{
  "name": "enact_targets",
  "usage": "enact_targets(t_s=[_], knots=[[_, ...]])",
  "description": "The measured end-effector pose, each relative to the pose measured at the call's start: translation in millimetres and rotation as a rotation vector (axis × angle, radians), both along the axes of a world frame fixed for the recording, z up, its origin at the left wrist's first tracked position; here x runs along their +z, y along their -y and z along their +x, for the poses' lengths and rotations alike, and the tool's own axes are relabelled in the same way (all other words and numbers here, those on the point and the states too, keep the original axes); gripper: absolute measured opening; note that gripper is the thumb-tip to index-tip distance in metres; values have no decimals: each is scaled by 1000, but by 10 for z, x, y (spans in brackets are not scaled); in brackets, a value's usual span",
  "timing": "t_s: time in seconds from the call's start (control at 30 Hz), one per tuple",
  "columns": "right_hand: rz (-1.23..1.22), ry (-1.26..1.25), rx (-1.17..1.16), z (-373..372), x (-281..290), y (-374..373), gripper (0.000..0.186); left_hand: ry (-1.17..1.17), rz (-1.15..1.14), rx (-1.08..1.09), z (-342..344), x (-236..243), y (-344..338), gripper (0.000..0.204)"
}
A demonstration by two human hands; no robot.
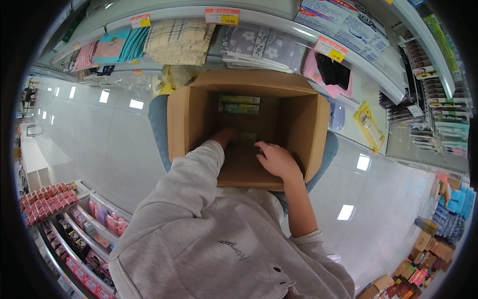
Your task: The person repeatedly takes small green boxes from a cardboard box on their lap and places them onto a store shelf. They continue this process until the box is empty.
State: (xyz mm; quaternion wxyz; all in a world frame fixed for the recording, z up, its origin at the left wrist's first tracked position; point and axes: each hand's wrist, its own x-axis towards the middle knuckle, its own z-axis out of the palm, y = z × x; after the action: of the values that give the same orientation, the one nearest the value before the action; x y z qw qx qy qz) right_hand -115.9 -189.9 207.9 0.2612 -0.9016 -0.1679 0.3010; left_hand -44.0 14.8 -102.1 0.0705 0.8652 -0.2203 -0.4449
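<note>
An open brown cardboard box stands directly in front of me, its inside in shadow. Against its far inner side lie small green cartons, one beside another. A further small greenish carton shows dimly between my hands, lower in the box. My left hand reaches down into the box at the left; its fingers are lost in the dark. Over the right part of the opening, my right hand has its fingers slightly bent and apart, near the dim carton, with nothing visible in them.
Blue-grey shapes flank the box. Beyond it runs a shelf with folded cloths and a dark phone-like object. Shelves of packets stand at lower left, piled cartons at lower right. Pale tiled floor lies between.
</note>
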Motion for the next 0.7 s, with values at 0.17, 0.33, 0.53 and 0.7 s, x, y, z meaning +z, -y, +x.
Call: enact_targets(t_s=[0.17, 0.33, 0.53, 0.7], knots=[[10, -16, -7, -8, -7, 19, 36, -51, -17, 39, -32, -46, -76, 44], [29, -18, 9, -3, 19, 0, 36, 20, -103, 105, -95, -350, -209, 54], [8, -2, -9, -3, -15, 20, 36, 150, -42, 53, 35, -100, -122, 49], [6, 14, 13, -17, -32, 16, 36, 168, 28, -45, 118, 259, 22, 47]])
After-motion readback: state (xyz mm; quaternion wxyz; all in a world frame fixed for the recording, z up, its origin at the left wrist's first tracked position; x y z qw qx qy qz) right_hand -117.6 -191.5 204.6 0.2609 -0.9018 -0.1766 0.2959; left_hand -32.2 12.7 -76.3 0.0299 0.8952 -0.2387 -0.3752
